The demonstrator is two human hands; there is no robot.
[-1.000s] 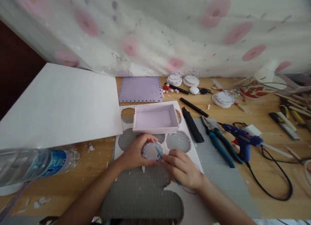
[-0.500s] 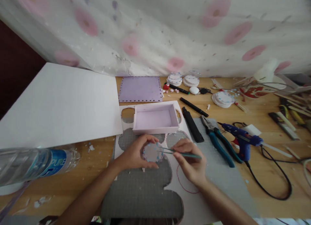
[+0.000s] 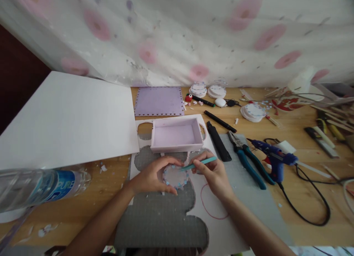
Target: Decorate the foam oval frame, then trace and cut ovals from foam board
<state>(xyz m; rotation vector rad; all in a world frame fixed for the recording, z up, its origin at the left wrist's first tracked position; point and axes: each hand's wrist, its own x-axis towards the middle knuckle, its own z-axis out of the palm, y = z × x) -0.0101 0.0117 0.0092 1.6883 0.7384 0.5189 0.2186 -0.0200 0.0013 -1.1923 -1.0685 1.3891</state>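
Note:
My left hand [image 3: 151,175] curves its thumb and fingers around the edge of a small white round disc [image 3: 173,177] with light-blue bits along its rim. Teal tweezers [image 3: 205,162] are pinched in my right hand [image 3: 214,176], their tips at the upper right part of the disc. Under both hands lies a white sheet [image 3: 211,204] with scalloped cut-outs, showing a grey cutting mat [image 3: 155,219]. Just beyond the hands stands an open pale-lilac box [image 3: 177,149].
At right lie teal-handled pliers [image 3: 253,167], a blue glue gun [image 3: 272,154] with its cord, and black pens [image 3: 220,121]. White rimmed discs [image 3: 253,113] and a purple panel [image 3: 159,101] are at the back. A water bottle [image 3: 41,186] and large white board [image 3: 69,119] occupy the left.
My right hand has shifted slightly left and up, and the tweezers have turned, their rear end now pointing up to the right. The disc's blue rim shows more fully.

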